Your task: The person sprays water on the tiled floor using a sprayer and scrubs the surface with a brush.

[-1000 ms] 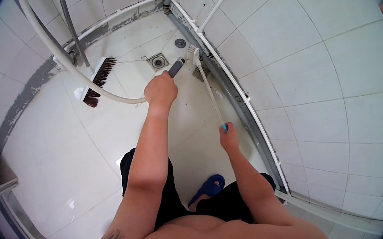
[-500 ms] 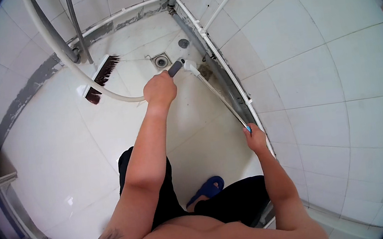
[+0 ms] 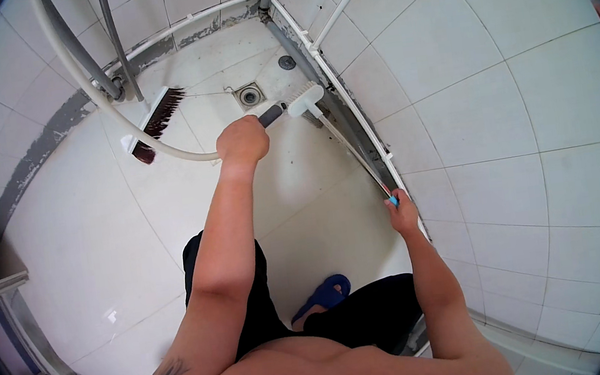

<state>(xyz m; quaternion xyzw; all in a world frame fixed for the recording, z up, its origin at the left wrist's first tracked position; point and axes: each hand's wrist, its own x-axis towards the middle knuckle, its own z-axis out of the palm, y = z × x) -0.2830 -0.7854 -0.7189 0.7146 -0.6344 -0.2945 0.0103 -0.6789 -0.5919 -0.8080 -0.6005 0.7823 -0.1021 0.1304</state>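
My left hand (image 3: 242,140) is closed around a pale hose (image 3: 184,155) that ends in a dark grey nozzle (image 3: 271,114). Down by the right wall, my right hand (image 3: 402,212) grips the long thin handle of a scrub brush (image 3: 306,102). The brush's white head is turned so its bristles face up and left, just beside the nozzle tip. Between nozzle and brush head a little water seems to spray, though it is hard to make out.
A square floor drain (image 3: 250,97) lies beyond the nozzle, with a round dark drain cover (image 3: 287,63) near the corner. At the left, a broom head with dark bristles (image 3: 162,114) rests on the tiles. Pipes (image 3: 351,117) run along the right wall's base. A blue slipper (image 3: 322,296) is below.
The brush head has rotated, bringing its bristles into view beside the nozzle. My left hand and the nozzle have shifted slightly left; my right hand has moved slightly right.
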